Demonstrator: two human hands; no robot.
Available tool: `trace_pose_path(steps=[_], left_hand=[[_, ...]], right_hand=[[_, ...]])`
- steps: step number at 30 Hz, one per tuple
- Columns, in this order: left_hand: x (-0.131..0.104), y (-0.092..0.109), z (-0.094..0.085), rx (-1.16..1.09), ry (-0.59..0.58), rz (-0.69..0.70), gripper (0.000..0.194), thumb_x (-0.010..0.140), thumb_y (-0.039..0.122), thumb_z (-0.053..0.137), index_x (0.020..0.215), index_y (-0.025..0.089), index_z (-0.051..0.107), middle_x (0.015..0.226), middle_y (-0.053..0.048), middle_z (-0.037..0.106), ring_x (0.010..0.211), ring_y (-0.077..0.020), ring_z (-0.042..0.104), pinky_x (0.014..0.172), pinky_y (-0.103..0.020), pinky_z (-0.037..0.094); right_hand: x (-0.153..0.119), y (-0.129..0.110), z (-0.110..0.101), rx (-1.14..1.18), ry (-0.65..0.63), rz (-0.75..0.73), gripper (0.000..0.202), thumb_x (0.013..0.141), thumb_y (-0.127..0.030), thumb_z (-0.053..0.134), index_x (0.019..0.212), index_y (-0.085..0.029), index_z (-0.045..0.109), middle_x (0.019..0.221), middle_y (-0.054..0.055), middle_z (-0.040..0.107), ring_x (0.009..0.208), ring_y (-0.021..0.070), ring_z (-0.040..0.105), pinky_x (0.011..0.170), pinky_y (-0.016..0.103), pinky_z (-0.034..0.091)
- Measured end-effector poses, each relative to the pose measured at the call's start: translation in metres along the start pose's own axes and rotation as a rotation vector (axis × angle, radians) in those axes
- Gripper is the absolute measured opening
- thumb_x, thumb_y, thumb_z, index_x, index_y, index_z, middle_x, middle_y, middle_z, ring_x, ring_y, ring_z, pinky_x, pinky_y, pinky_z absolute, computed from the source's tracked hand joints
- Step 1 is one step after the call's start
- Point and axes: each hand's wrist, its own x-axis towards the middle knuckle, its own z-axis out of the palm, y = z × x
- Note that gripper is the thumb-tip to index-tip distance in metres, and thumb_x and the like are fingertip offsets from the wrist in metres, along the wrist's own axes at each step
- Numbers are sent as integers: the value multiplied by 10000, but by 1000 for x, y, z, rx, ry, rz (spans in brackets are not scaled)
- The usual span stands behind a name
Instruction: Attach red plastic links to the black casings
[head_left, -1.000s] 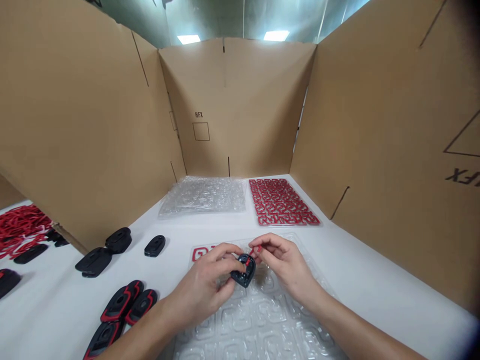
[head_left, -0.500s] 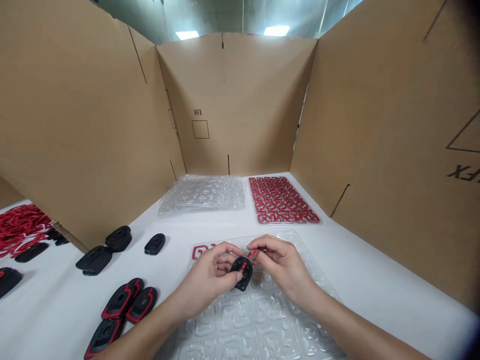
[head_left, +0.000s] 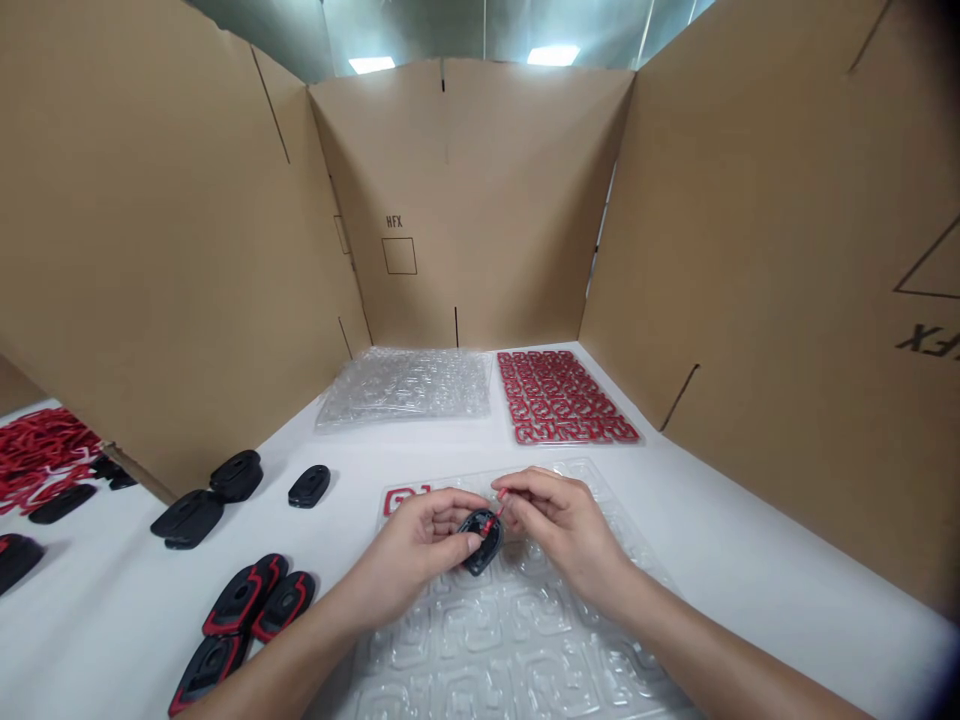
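Observation:
A small black rounded plastic housing [head_left: 484, 553] is gripped between the thumb and fingers of my left hand [head_left: 427, 545], with its hollow side facing me. My right hand [head_left: 559, 525] pinches a thin red strip [head_left: 501, 497]. Its lower end reaches down to red material inside the housing; whether the two are one piece I cannot tell. Both hands hover above a clear moulded tray [head_left: 480, 630]. At the tray's far left corner, a red C-shaped part [head_left: 397, 500] sits in a pocket, with another partly hidden behind my left fingers.
Black housings with red trim [head_left: 240, 600] lie at left, with plain black housings [head_left: 187, 518] beyond them. A stack of clear trays [head_left: 409, 388] and a tray of red parts [head_left: 566, 398] stand at the back. Cardboard walls [head_left: 517, 200] enclose three sides. Red pieces [head_left: 45, 440] lie heaped far left.
The black housing has tilted and shifted slightly left and up in my left hand. The red strip in my right fingers now shows more and stretches down to the housing.

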Motion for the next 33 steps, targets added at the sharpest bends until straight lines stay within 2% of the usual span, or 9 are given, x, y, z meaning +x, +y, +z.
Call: trace_pose_path(steps=[4, 7, 11, 18, 22, 28, 33], left_hand=[[1, 1, -1, -20, -17, -3, 291, 790, 289, 723, 1060, 184, 693, 1032, -92, 740, 979, -228, 656, 877, -356, 469], [1, 1, -3, -31, -13, -17, 304, 780, 278, 729, 1066, 181, 697, 1035, -93, 739, 979, -229, 653, 856, -347, 469], [0, 0, -4, -49, 1, -28, 291, 776, 256, 724, 1057, 183, 704, 1019, -84, 740, 926, -209, 648, 804, -319, 467], [-1, 0, -4, -28, 47, -66, 273, 778, 263, 710, 1040, 184, 711, 917, -65, 731, 794, -179, 631, 684, -282, 462], [0, 0, -4, -42, 49, -70, 284, 748, 277, 740, 1015, 185, 714, 923, -72, 731, 788, -187, 640, 639, -276, 477], [0, 0, -3, -46, 55, -66, 294, 721, 247, 764, 1004, 190, 714, 976, -80, 740, 866, -204, 655, 703, -292, 491], [-1, 0, -4, -40, 53, -61, 266, 751, 256, 727, 1010, 195, 720, 929, -66, 730, 798, -185, 638, 662, -282, 477]], right_hand=[[0, 1, 3, 108, -23, 114, 157, 852, -279, 595, 919, -202, 713, 771, 20, 699, 637, 142, 654, 590, 254, 564], [1, 1, 3, 114, -31, 126, 163, 847, -286, 596, 920, -196, 710, 760, 18, 701, 628, 144, 651, 579, 252, 557], [1, 1, 1, 24, -26, 76, 159, 860, -257, 581, 920, -198, 715, 780, 26, 709, 653, 150, 652, 594, 255, 538], [0, -1, -3, -152, -33, -95, 183, 879, -158, 549, 900, -222, 719, 813, 26, 704, 743, 163, 657, 704, 280, 518], [0, -3, -4, -189, -29, -160, 193, 881, -140, 541, 906, -223, 714, 819, 27, 705, 752, 166, 646, 712, 288, 508], [-1, -5, -5, -197, -24, -205, 214, 871, -107, 540, 919, -225, 712, 826, 27, 706, 764, 167, 646, 704, 283, 500], [0, -5, -5, -204, -20, -196, 217, 871, -105, 541, 926, -227, 713, 825, 26, 703, 756, 165, 643, 703, 283, 498]])
